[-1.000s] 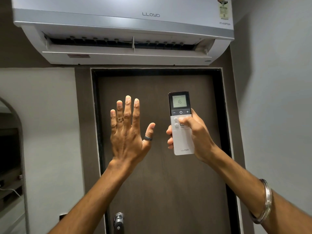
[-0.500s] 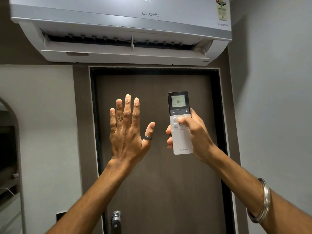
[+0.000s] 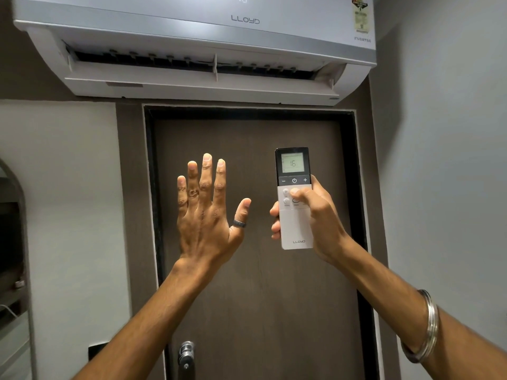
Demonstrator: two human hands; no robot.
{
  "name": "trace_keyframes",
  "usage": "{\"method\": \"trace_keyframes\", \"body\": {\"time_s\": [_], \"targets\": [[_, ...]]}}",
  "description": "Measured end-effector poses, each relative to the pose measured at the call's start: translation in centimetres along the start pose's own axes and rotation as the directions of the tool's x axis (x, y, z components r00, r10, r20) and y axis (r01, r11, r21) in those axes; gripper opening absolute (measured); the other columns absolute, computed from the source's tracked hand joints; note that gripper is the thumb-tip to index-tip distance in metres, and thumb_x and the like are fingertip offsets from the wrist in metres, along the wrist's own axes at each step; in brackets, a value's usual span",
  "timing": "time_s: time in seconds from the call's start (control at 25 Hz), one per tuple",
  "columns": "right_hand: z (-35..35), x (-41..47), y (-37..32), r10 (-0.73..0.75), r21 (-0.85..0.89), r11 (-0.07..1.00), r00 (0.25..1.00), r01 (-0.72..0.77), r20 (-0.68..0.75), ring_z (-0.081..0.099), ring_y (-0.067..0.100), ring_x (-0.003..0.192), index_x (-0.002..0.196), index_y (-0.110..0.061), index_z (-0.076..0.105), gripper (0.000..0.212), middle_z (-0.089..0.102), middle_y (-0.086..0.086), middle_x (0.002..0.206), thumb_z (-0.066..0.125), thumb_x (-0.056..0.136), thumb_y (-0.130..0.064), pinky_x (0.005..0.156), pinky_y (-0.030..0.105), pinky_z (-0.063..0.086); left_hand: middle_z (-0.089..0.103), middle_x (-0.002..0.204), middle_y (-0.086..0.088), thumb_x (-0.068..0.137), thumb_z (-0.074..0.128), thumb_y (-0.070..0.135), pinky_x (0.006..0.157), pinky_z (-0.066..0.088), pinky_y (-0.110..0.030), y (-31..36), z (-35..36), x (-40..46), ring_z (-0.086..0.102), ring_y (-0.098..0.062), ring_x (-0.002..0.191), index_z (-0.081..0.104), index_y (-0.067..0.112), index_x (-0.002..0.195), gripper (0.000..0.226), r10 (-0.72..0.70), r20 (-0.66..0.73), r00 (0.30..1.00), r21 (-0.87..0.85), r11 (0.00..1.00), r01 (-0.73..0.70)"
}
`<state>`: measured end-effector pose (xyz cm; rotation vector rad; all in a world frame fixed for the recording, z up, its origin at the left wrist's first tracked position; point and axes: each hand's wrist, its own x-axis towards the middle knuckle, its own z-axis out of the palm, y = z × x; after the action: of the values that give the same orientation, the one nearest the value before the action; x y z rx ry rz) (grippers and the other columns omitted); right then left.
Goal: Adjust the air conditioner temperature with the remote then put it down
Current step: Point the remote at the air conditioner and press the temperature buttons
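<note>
Remote: slim white plastic remote with a black top section (image 3: 295, 215), held upright in front of the door, well below the AC. Its little grey screen reads 16, with a minus, power and plus row right under it and "LLOYD" printed near the bottom.

Right hand: the right hand (image 3: 315, 218) is wrapped round the remote's lower half, fingertips poking out on its left edge, thumb lying across the small round buttons in the white part (can't really tell which button it's on, the thumb covers them).

Left hand: the left hand (image 3: 204, 212) is up flat with its back to the camera, 4 fingers straight and close together, thumb stuck out to the side. Nothing in it, and it's just beside the remote, not touching.

AC: white wall-mounted Lloyd air conditioner (image 3: 192, 28) above the door, bottom flap hanging open; a faint "16" seems to glow on its front panel, right at the top edge, so I'm not 100% sure.

Door: dark brown wooden door in a black frame (image 3: 260, 297), with a round metal door knob (image 3: 186, 352) low down.

Extras: dark band ring (image 3: 239, 223) on the left thumb, silver metal bangle (image 3: 425, 327) on the right forearm.
</note>
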<state>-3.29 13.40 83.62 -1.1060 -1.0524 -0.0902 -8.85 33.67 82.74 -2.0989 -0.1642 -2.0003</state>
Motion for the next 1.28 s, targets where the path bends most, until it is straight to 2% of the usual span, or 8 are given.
{"method": "trace_keyframes", "body": {"time_s": [0.24, 0.36, 0.44, 0.64, 0.84, 1.04, 1.16, 1.28], "targets": [[0.16, 0.07, 0.31, -0.001, 0.012, 1.000, 1.000, 0.001, -0.004, 0.069, 0.030, 0.059, 0.122, -0.014, 0.050, 0.034, 0.073, 0.013, 0.079, 0.047, 0.092, -0.031, 0.056, 0.042, 0.063, 0.011, 0.175, -0.014, 0.103, 0.036, 0.059, 0.132, -0.004, -0.047, -0.42, 0.19, -0.12, 0.003, -0.034, 0.163, 0.022, 0.011, 0.166, 0.080, 0.001, -0.002, 1.000, 0.001, 1.000, -0.001], [0.19, 0.19, 0.55, 0.077, 0.067, 0.995, 0.997, -0.077, 0.000, 0.070, 0.030, 0.059, 0.124, -0.004, 0.051, 0.052, 0.073, 0.015, 0.080, 0.041, 0.096, -0.046, 0.060, 0.041, 0.062, 0.011, 0.175, -0.014, 0.103, 0.038, 0.058, 0.132, -0.005, -0.046, -0.60, 0.24, -0.24, 0.004, -0.035, 0.162, 0.022, 0.011, 0.166, 0.080, 0.006, -0.005, 1.000, 0.006, 1.000, -0.006], [0.23, 0.30, 0.66, 0.101, 0.082, 0.992, 0.994, -0.098, -0.031, 0.069, 0.031, 0.058, 0.124, 0.001, 0.053, 0.056, 0.073, 0.017, 0.079, 0.035, 0.101, -0.047, 0.059, 0.041, 0.061, 0.011, 0.175, -0.014, 0.104, 0.038, 0.058, 0.132, -0.004, -0.048, -0.74, 0.26, -0.24, 0.004, -0.035, 0.162, 0.022, 0.012, 0.166, 0.080, 0.007, -0.003, 1.000, 0.008, 1.000, -0.007], [0.29, 0.26, 0.71, 0.026, -0.024, 0.999, 0.996, -0.028, -0.083, 0.070, 0.033, 0.056, 0.106, -0.007, 0.055, 0.039, 0.073, 0.018, 0.078, 0.034, 0.110, -0.039, 0.054, 0.042, 0.063, 0.012, 0.175, -0.014, 0.104, 0.034, 0.060, 0.132, 0.000, -0.051, -0.83, 0.37, -0.10, 0.004, -0.035, 0.162, 0.022, 0.012, 0.166, 0.080, 0.007, 0.000, 1.000, 0.006, 1.000, -0.007], [0.16, 0.36, 0.66, 0.029, -0.019, 0.999, 0.995, -0.031, -0.092, 0.071, 0.029, 0.056, 0.116, -0.007, 0.054, 0.050, 0.073, 0.015, 0.077, 0.037, 0.096, -0.050, 0.054, 0.040, 0.062, 0.011, 0.175, -0.013, 0.104, 0.034, 0.060, 0.132, 0.000, -0.052, -0.58, 0.57, 0.09, 0.004, -0.035, 0.162, 0.022, 0.013, 0.166, 0.079, 0.023, -0.006, 1.000, 0.013, 1.000, -0.023], [0.20, 0.36, 0.49, 0.011, -0.015, 1.000, 0.992, -0.013, -0.122, 0.070, 0.029, 0.055, 0.115, -0.006, 0.054, 0.039, 0.072, 0.016, 0.077, 0.032, 0.111, -0.038, 0.053, 0.039, 0.062, 0.011, 0.175, -0.014, 0.104, 0.036, 0.059, 0.131, -0.002, -0.051, -0.49, 0.76, 0.27, 0.004, -0.036, 0.162, 0.022, 0.012, 0.166, 0.079, 0.023, -0.006, 1.000, 0.023, 0.999, -0.023], [0.18, 0.24, 0.36, -0.001, -0.026, 1.000, 0.992, -0.003, -0.130, 0.069, 0.031, 0.053, 0.109, -0.007, 0.055, 0.036, 0.071, 0.019, 0.076, 0.031, 0.112, -0.034, 0.050, 0.040, 0.062, 0.012, 0.175, -0.015, 0.104, 0.036, 0.059, 0.131, -0.004, -0.050, -0.37, 0.76, 0.36, 0.005, -0.036, 0.162, 0.023, 0.012, 0.166, 0.079, 0.026, -0.010, 1.000, 0.026, 0.999, -0.026], [0.10, 0.17, 0.60, 0.011, -0.020, 1.000, 0.990, -0.014, -0.138, 0.069, 0.030, 0.054, 0.109, -0.010, 0.055, 0.037, 0.072, 0.016, 0.074, 0.031, 0.111, -0.037, 0.051, 0.039, 0.061, 0.012, 0.175, -0.015, 0.104, 0.036, 0.059, 0.131, -0.005, -0.049, -0.37, 0.80, 0.47, 0.005, -0.036, 0.162, 0.023, 0.012, 0.166, 0.079, 0.023, -0.013, 1.000, 0.030, 0.999, -0.022]]}}
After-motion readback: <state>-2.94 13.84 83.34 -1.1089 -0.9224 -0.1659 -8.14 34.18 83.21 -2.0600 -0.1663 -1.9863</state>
